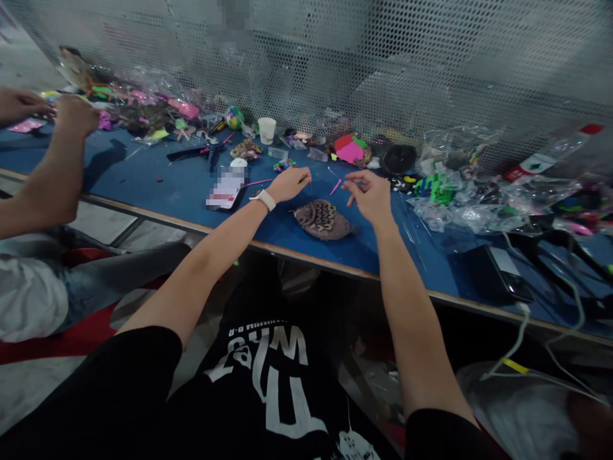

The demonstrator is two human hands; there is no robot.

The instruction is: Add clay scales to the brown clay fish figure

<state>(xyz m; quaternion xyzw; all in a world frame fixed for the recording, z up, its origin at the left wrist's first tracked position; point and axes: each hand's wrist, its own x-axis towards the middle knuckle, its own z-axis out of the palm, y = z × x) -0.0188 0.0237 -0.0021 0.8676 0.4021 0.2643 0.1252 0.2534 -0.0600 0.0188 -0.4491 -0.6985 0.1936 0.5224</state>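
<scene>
A white paper cup [267,131] stands at 11 o'clock on a blue-topped table [158,198], before a gray perforated metal screen [335,64] at 12; a red-capped clear plastic bottle [548,156] slants between 2 and 3, beside crumpled transparent wrapping [472,214].

Black short-sleeved shirt [211,415], large white lettering [272,409] across front, white-strapped watch [266,200] on left wrist, bare left hand [290,185], bare right hand [370,195]
</scene>
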